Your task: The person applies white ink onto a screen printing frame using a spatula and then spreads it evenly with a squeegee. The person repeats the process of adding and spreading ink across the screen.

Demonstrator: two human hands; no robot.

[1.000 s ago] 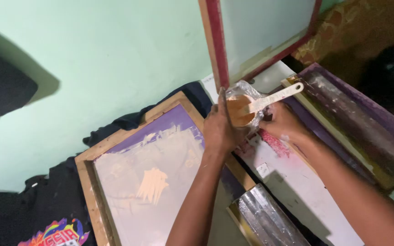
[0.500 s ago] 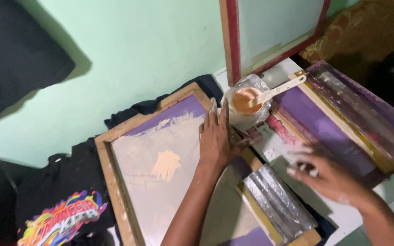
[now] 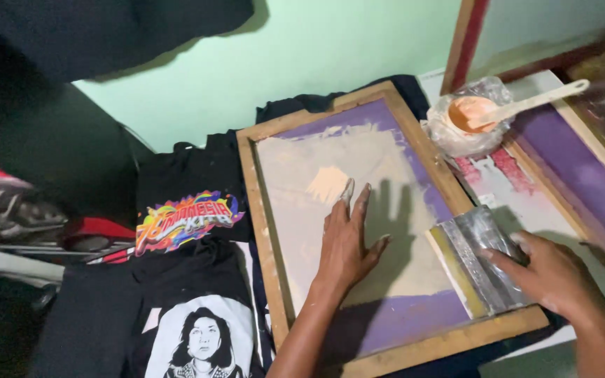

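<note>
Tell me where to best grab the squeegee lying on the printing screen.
Probably grip the squeegee along its silvery metal handle, from the right, where the right hand already touches it. Its yellowish blade edge faces left toward the mesh, so the right side is the free grip.

Dim and warm overall, brightest on the pale green wall [image 3: 295,77]. Soft shadow beside the left hand [image 3: 344,245] (falling rightward). Left edge murky, smeared with motion blur.

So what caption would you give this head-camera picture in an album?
Left hand flat on the wood-framed printing screen; right hand on the metal squeegee.
</note>
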